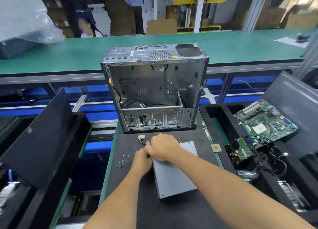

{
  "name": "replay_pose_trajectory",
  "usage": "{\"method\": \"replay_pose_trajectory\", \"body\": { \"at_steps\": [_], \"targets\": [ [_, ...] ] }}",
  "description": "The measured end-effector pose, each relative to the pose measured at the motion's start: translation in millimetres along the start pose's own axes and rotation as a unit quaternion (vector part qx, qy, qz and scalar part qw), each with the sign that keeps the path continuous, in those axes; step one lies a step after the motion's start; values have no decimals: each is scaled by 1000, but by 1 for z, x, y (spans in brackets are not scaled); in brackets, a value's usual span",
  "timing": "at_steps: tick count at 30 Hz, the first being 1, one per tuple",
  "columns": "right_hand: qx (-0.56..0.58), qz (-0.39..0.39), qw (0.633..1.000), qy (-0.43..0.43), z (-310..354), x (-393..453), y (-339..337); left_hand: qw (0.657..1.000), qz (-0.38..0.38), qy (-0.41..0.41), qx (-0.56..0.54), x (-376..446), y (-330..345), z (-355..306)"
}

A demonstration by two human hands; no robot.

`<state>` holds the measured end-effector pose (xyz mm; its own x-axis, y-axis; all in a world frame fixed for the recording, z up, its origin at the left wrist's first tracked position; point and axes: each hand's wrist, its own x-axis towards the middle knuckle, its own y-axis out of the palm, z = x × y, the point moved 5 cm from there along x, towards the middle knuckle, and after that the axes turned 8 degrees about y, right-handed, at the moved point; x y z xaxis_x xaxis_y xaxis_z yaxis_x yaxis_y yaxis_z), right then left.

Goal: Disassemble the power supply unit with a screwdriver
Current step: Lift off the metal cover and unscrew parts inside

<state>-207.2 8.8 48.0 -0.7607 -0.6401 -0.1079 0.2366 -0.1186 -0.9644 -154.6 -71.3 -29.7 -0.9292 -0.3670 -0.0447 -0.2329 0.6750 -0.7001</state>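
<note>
The power supply unit (pixel 173 175), a flat grey metal box, lies on the black mat (pixel 172 211) in front of me. Its yellow and black cables end in a white connector (pixel 141 137) at the far left. My right hand (pixel 163 148) lies over the unit's far left corner, fingers curled down round it where the cables leave. My left hand (pixel 142 161) is pressed against the same corner from the left, its fingers curled at the edge and partly hidden under my right hand. No screwdriver is in view.
An emptied computer case (pixel 154 91) stands open just behind the unit. Several loose screws (pixel 122 163) lie left of my hands. A motherboard (pixel 265 120) and a drive with cables (pixel 244 151) fill the black tray on the right. A black panel (pixel 37 135) leans at the left.
</note>
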Motion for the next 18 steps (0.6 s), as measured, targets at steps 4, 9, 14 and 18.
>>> {"method": "replay_pose_trajectory", "body": {
  "at_steps": [4,9,14,18],
  "targets": [
    [-14,1,1000,6,-9,6,-7,1000,-20,-10,-19,10,7,-5],
    [-14,16,999,39,-21,12,-14,1000,-12,-1,-7,26,14,-14],
    [-6,-3,999,54,-28,7,-24,999,19,10,43,40,21,-19],
    [-28,-53,998,30,-22,-3,-34,999,20,43,10,42,19,-29]
  ]
}}
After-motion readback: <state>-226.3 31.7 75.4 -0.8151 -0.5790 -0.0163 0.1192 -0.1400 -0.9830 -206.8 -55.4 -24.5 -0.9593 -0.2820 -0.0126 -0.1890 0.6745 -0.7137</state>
